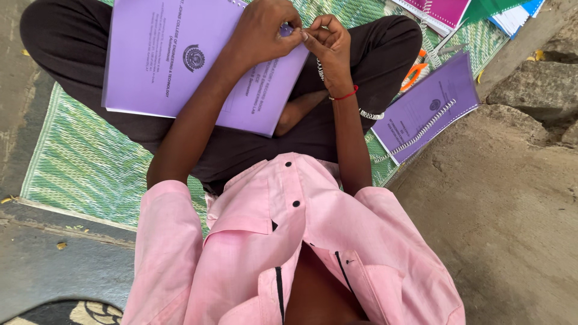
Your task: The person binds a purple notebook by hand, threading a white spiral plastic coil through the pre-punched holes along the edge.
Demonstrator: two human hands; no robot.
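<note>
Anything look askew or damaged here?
One oddity: a loose white spiral coil lies diagonally across the purple booklet on the mat, not threaded in. Both hands, left hand and right hand, pinch the lap booklet's edge.

Lilac booklet (pixel 180 60), green-striped mat (pixel 84 162), pink shirt (pixel 289 253), orange scissors (pixel 414 72).

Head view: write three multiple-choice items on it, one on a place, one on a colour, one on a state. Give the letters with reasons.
1. Where do the orange scissors lie?
A on the green mat
B on the lap
C on the stone

2. What colour is the booklet on the lap?
A green
B purple
C white

3. The left hand and right hand are
A apart
B together at the booklet's edge
C on the mat

A: scissors rest on the mat beside a second booklet.
B: its cover is purple.
B: fingertips meet by the coil.
</note>
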